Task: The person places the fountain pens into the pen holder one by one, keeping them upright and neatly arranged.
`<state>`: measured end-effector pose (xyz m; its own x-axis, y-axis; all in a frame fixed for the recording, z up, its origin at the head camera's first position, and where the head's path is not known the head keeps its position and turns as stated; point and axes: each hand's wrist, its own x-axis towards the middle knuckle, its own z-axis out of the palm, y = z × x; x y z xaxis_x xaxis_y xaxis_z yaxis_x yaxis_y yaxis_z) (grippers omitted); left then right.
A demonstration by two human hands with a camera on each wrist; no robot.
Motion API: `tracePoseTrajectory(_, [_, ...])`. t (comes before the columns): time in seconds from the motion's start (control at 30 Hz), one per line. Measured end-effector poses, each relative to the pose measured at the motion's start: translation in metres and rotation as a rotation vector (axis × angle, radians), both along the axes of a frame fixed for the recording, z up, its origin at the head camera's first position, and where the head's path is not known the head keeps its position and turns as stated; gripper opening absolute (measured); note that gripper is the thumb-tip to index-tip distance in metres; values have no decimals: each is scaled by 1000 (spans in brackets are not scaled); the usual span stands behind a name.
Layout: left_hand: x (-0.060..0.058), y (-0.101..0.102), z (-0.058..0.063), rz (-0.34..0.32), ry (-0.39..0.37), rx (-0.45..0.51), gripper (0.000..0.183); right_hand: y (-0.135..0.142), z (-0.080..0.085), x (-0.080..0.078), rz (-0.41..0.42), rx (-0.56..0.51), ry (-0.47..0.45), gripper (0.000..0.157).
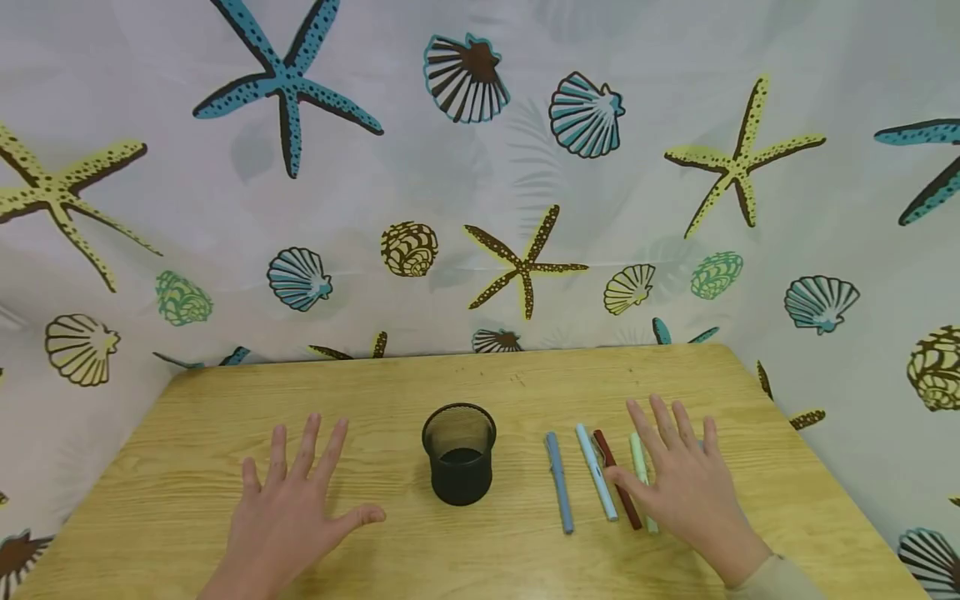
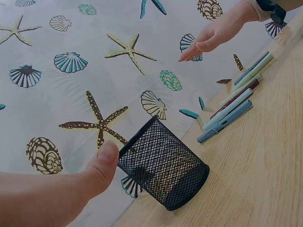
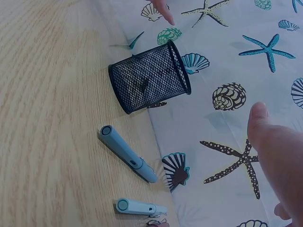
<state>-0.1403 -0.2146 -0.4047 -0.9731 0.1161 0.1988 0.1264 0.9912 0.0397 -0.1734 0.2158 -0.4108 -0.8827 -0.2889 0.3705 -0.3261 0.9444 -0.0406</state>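
My left hand [image 1: 281,517] is held over the table's left side, palm down with fingers spread and nothing in it. To its right stands an upright black mesh pen cup [image 1: 461,482]. Over the right side, my right hand [image 1: 690,492] spreads its fingers above several pens, also holding nothing. From left to right lie a grey-blue pen [image 1: 559,483], a light blue pen [image 1: 597,475], a dark red pen [image 1: 628,507] and a light green pen [image 1: 639,457], partly covered by the right hand. Another blue pen [image 2: 253,67], mostly hidden in the head view, shows in the left wrist view.
The wooden table [image 1: 360,400] has its far edge against a white cloth [image 1: 360,208] printed with starfish and shells. More of this cloth hangs along both sides. The pens lie roughly side by side, right of the cup.
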Motion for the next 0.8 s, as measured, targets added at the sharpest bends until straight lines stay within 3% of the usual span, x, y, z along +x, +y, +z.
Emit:
tracePoseTrajectory(0.27, [-2, 1, -1, -10, 39, 33, 110, -5, 1, 0, 23, -37, 9, 80])
tracePoseTrajectory(0.57, [-2, 6, 0, -18, 90, 152, 108, -10, -1, -5, 95, -105, 183, 79])
tracePoseTrajectory(0.8, [-6, 12, 0, -6, 99, 243, 102, -14, -1, -7, 138, -176, 267, 70])
